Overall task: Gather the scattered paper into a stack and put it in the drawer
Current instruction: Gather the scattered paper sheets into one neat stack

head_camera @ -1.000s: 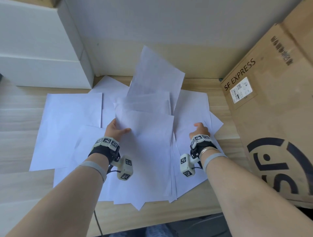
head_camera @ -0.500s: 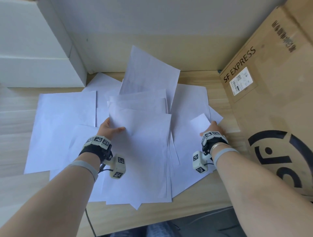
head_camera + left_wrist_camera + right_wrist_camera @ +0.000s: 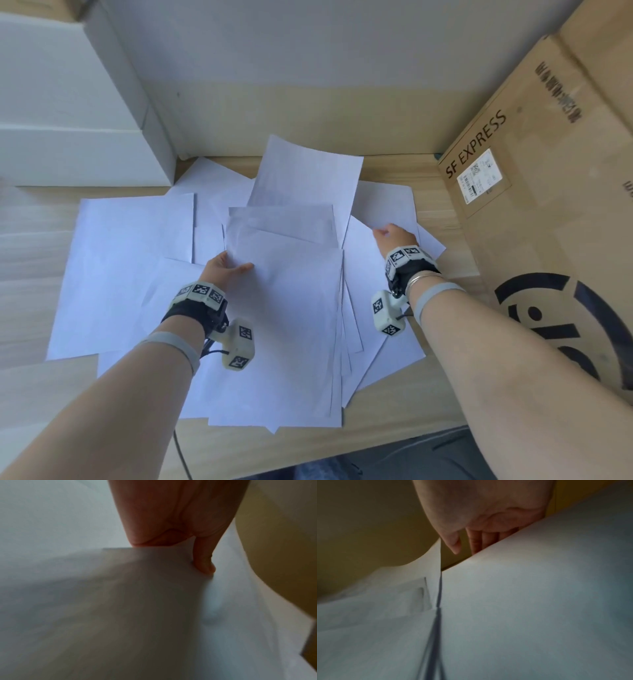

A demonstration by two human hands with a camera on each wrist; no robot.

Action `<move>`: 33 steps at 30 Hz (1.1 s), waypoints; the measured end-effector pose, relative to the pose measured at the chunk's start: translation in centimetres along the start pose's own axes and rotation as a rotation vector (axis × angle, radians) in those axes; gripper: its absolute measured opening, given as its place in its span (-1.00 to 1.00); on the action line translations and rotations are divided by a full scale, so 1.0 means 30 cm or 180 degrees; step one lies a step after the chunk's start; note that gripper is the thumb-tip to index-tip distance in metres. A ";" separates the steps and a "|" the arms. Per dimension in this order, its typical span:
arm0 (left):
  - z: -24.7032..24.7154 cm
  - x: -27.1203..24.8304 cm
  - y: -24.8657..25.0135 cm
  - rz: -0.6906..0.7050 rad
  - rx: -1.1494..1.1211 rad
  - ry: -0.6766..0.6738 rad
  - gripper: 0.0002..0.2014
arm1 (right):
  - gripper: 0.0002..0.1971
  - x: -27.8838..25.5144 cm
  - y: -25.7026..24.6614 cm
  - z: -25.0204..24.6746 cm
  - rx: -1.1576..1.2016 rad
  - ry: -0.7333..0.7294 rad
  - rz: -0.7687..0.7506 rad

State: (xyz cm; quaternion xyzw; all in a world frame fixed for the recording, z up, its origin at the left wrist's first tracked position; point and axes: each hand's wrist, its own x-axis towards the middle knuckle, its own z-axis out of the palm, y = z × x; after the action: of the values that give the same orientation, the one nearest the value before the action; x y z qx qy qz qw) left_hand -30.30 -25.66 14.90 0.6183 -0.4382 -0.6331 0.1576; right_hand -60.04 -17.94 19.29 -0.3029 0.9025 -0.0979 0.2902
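Observation:
Several white sheets lie fanned over the wooden table (image 3: 30, 394). My left hand (image 3: 227, 269) grips the left edge of the gathered paper stack (image 3: 284, 325), thumb (image 3: 204, 563) pressed on top and fingers hidden under the paper (image 3: 120, 601). More loose sheets (image 3: 130, 267) lie to its left, and one sheet (image 3: 308, 178) sticks out toward the wall. My right hand (image 3: 394, 236) reaches to a sheet at the back right (image 3: 387, 202). Its fingers (image 3: 477, 540) slip behind the edge of that sheet (image 3: 539, 588), and the thumb (image 3: 453, 545) stands off the paper.
A white drawer unit (image 3: 68, 137) stands at the back left against the wall. A large cardboard box (image 3: 548, 222) marked SF EXPRESS fills the right side, close to the right hand. The table's front edge runs just below the stack.
My right hand left the stack's right edge, swung out to the right, then moved forward to the back right sheet. The left hand keeps its grip on the stack.

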 end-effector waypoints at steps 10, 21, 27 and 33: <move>0.012 0.000 -0.021 0.0017 0.0204 0.0215 -0.85 | -0.54 -0.024 0.169 -0.029 0.0499 0.0586 0.1148; 0.039 -0.002 -0.022 -0.0006 0.0369 0.0149 -0.82 | -0.17 -0.122 0.201 0.065 0.1162 -0.0480 0.1066; 0.102 -0.017 -0.019 -0.0007 0.0392 -0.0128 -0.77 | -0.36 -0.164 0.122 0.129 0.1318 -0.0883 0.0451; 0.168 -0.029 -0.003 0.0074 0.0574 -0.0367 -0.56 | -0.36 -0.157 0.083 0.176 0.1243 -0.0646 0.0200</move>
State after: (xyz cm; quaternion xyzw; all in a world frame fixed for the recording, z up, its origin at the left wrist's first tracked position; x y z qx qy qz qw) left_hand -34.76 -23.15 14.64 0.5874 -0.5088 -0.6238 0.0832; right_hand -55.13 -13.11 16.31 -0.2211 0.8415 -0.2308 0.4356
